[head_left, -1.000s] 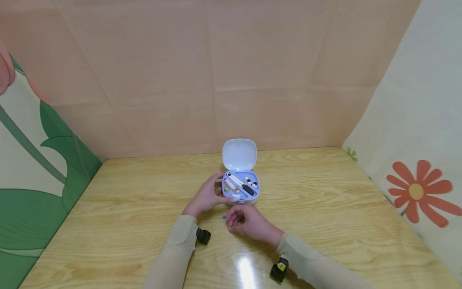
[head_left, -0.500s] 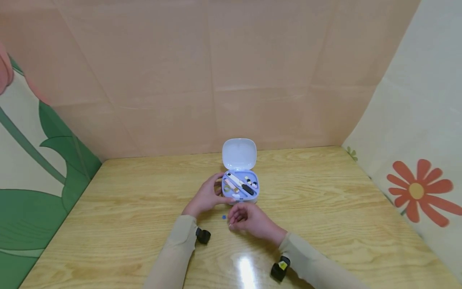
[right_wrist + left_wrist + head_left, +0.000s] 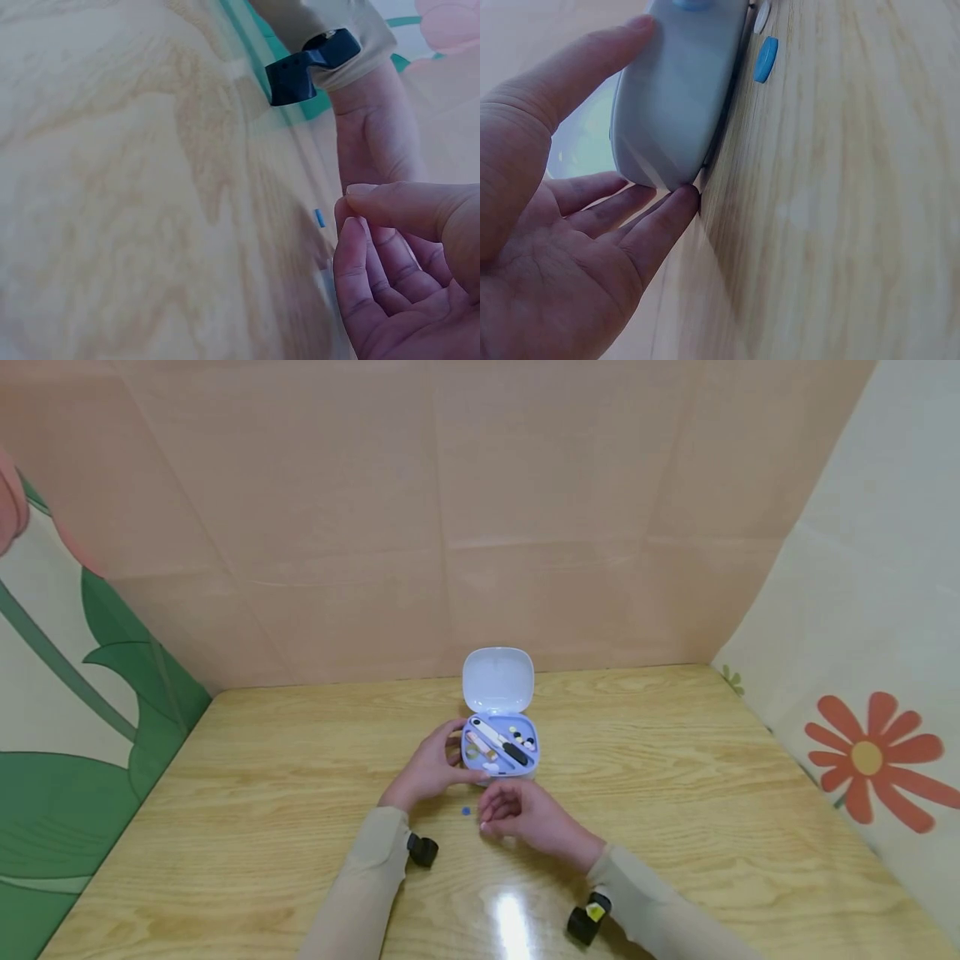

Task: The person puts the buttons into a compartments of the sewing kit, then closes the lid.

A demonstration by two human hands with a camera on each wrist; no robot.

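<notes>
A small sewing kit box (image 3: 528, 771) stands on the table with its white lid (image 3: 498, 681) raised. Its lilac tray carries a white-and-black tool (image 3: 500, 742), a pinkish-tan piece (image 3: 481, 747) and several small buttons (image 3: 522, 739). My left hand (image 3: 427, 770) holds the box at its left side, thumb on the front wall, other fingers round the corner. Just in front of the box is my right hand (image 3: 528, 817), fingers curled, thumb tip meeting the index finger; nothing shows between them. A blue button (image 3: 766, 59) lies on the table between my hands, with a white button (image 3: 762, 16) near it.
The wooden table (image 3: 300, 735) runs back to a tan cloth wall (image 3: 337, 527). A flower-printed sheet (image 3: 862, 610) borders the right side, and a leaf print (image 3: 112, 677) the left. Black wrist cameras (image 3: 423, 851) sit on both sleeves.
My right hand has shifted slightly right, away from the blue button, which now shows whole. My left hand and the box stay in place.
</notes>
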